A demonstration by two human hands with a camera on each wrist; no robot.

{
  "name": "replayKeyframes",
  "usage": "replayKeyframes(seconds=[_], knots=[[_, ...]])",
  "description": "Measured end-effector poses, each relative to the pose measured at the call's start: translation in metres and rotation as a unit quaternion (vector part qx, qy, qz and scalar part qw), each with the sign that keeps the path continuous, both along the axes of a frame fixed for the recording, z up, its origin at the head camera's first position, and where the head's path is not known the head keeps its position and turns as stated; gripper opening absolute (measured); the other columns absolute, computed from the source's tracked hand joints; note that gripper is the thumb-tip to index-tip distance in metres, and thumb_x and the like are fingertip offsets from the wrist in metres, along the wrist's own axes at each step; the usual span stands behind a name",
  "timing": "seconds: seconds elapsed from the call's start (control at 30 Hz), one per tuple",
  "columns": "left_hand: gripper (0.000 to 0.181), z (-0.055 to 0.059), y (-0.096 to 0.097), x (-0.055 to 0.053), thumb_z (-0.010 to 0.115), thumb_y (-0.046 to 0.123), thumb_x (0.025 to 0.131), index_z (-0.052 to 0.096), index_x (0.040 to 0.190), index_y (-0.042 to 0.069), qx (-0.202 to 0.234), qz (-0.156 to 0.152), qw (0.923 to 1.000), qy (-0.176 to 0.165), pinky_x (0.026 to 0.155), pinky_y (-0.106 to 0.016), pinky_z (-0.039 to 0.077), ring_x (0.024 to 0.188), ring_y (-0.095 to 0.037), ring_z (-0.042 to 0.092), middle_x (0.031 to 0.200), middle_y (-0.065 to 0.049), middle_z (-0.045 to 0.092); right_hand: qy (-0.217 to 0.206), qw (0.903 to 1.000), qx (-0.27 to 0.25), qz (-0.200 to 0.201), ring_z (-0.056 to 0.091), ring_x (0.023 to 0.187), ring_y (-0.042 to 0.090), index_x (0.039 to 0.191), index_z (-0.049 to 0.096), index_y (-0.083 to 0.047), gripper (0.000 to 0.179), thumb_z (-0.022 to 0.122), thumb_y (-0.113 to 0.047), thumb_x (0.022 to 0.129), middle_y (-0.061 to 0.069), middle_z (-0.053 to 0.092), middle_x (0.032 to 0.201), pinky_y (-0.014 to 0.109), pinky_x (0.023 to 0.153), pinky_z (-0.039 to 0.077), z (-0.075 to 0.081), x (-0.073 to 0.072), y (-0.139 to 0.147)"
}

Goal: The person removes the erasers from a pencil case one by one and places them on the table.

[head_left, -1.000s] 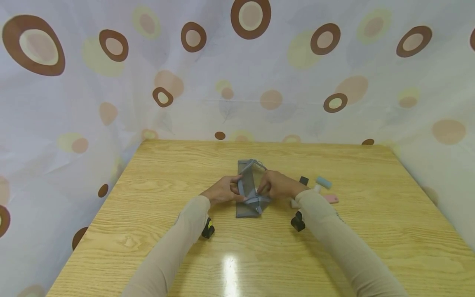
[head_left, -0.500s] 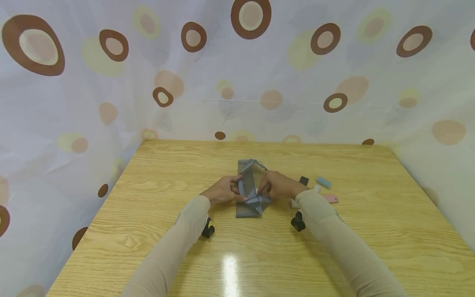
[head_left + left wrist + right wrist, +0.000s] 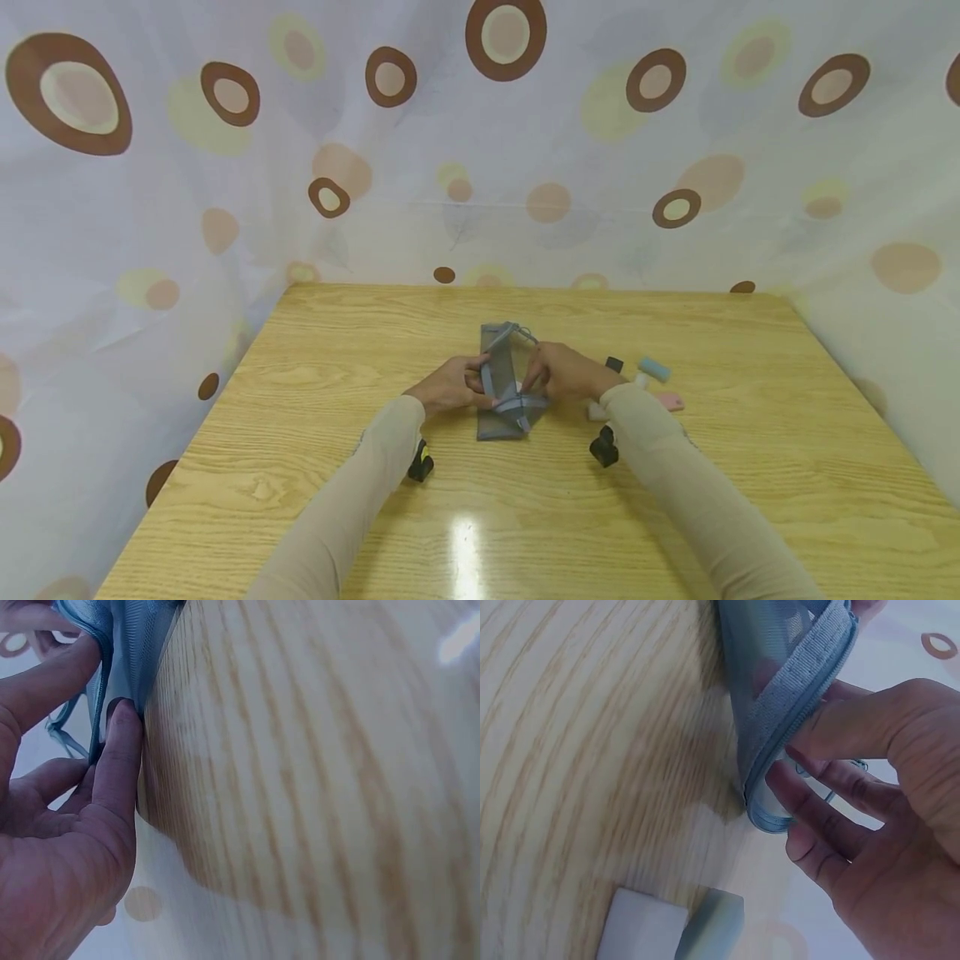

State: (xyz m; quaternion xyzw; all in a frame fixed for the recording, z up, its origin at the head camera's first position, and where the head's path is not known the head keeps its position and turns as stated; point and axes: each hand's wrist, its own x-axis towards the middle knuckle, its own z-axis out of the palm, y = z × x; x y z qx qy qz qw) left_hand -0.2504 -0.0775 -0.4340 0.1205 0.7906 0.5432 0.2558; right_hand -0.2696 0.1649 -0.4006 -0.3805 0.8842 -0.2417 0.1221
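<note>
A grey-blue mesh zipper pouch [image 3: 501, 375] lies on the table with its mouth spread. My left hand [image 3: 447, 385] pinches the left edge of that mouth; the left wrist view shows its thumb and fingers on the mesh fabric [image 3: 139, 645]. The fingers of my right hand [image 3: 564, 372] are bent into the opening. In the right wrist view they reach past the zipper edge [image 3: 802, 712], the thumb close against it. A small white patch shows by the right fingertips in the head view. Whether those fingers grip anything inside is hidden.
Right of the pouch lie a blue cylinder [image 3: 655, 368], a pink flat piece [image 3: 670, 402], a black block [image 3: 614, 365], a small white piece [image 3: 641, 381] and a pale block [image 3: 596, 412] partly behind the right sleeve. A spotted curtain [image 3: 450, 233] borders the wooden table [image 3: 315, 333].
Hardly anything differs: the right hand has shifted very slightly at the pouch's mouth. The left hand and the pouch stay in place.
</note>
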Motion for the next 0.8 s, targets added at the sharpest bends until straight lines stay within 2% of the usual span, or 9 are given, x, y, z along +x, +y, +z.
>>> replayKeyframes(seconds=[0.2, 0.4, 0.8], knots=[[0.091, 0.0, 0.0, 0.001, 0.078, 0.0, 0.087, 0.023, 0.16, 0.001, 0.005, 0.0, 1.0, -0.003, 0.101, -0.041, 0.053, 0.112, -0.029, 0.067, 0.144, -0.02, 0.049, -0.006, 0.9997, -0.004, -0.023, 0.058, 0.09, 0.021, 0.091, 0.082, -0.004, 0.021, 0.08, 0.01, 0.075, 0.007, 0.065, 0.1, 0.032, 0.075, 0.054, 0.004, 0.001, 0.005], [0.092, 0.0, 0.001, 0.002, 0.077, -0.003, 0.087, 0.022, 0.16, 0.001, 0.019, 0.002, 0.9998, -0.011, 0.099, -0.039, 0.054, 0.111, -0.03, 0.068, 0.143, -0.021, 0.051, -0.024, 0.9976, -0.012, -0.064, 0.059, 0.095, 0.025, 0.094, 0.081, -0.003, 0.019, 0.082, 0.006, 0.077, 0.01, 0.066, 0.107, 0.039, 0.082, 0.054, 0.01, 0.001, 0.013], [0.092, 0.001, 0.001, 0.002, 0.076, -0.004, 0.088, 0.019, 0.16, 0.0, 0.02, -0.006, 0.9998, -0.007, 0.101, -0.04, 0.052, 0.11, -0.03, 0.068, 0.139, -0.022, 0.055, 0.014, 0.9959, -0.025, -0.085, 0.06, 0.1, 0.035, 0.101, 0.08, 0.001, 0.021, 0.083, -0.001, 0.08, 0.02, 0.063, 0.116, 0.047, 0.087, 0.055, 0.025, 0.001, 0.031]])
